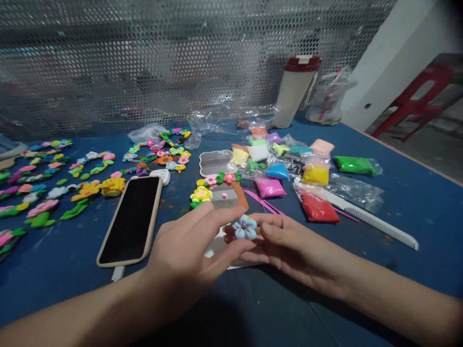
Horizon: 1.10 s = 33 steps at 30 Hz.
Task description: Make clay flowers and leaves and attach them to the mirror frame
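A small light-blue clay flower (245, 227) with a pink centre sits between the fingertips of both my hands, just above the blue table (415, 193). My left hand (188, 250) pinches it from the left with thumb and fingers. From the right, my right hand (289, 243) holds its other side. Right behind the flower lies a grey card (224, 196) with a brown edge, decorated with yellow and pink clay flowers. A white sheet lies under my hands, mostly hidden.
A phone (132, 219) in a beige case lies face up to the left. Several finished clay flowers (87, 190) cover the left of the table. Bags of coloured clay (314, 174), a white comb (369, 219) and a pink tool (262, 201) lie to the right. A red-lidded tumbler (296, 89) stands at the back by the mesh wall.
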{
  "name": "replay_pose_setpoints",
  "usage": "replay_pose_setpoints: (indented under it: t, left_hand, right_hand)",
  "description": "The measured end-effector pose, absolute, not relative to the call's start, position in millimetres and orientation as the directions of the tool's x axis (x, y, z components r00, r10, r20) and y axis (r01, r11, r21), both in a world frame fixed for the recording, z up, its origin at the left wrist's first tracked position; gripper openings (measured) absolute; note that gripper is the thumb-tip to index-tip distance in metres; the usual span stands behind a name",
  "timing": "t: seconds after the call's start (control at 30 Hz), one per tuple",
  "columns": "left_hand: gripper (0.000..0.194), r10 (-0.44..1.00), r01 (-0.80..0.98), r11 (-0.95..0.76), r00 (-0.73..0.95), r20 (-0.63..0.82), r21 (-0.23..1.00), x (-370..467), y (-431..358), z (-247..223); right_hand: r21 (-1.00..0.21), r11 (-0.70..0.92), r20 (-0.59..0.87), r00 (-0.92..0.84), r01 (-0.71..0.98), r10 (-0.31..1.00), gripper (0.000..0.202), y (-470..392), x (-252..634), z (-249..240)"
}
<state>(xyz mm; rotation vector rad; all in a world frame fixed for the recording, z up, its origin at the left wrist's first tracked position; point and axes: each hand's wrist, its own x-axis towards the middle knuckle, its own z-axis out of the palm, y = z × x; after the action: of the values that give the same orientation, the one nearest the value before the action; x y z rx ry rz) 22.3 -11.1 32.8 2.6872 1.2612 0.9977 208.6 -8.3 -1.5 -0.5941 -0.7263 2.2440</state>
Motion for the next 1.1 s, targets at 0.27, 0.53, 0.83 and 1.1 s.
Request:
replay_pose_setpoints:
  t: [0.27,0.53,0.83,1.1]
  left_hand:
    - [0.026,0.728,0.724,-0.636,0.449,0.518,0.266,23.8,-14.1,31.9]
    - [0.027,0.722,0.729,-0.636,0.445,0.530,0.254,25.2,-14.9,31.3]
    - [0.031,0.680,0.716,-0.670,0.486,0.549,0.197,24.0,-13.5,30.3]
    - [0.028,0.725,0.745,-0.631,0.470,0.503,0.214,16.4,-10.6,30.5]
  right_hand:
    - [-0.651,-0.602,-0.194,-0.665,-0.463,0.721,0.023,-9.3,206.3,2.9]
    - [-0.642,-0.600,-0.167,-0.676,-0.478,0.718,0.018,-10.2,206.5,1.4]
    - [-0.675,-0.586,-0.184,-0.668,-0.447,0.721,0.022,-10.9,204.7,0.4]
    - [-0.966,-0.222,-0.160,-0.365,-0.133,0.917,0.029,9.4,228.6,17.6]
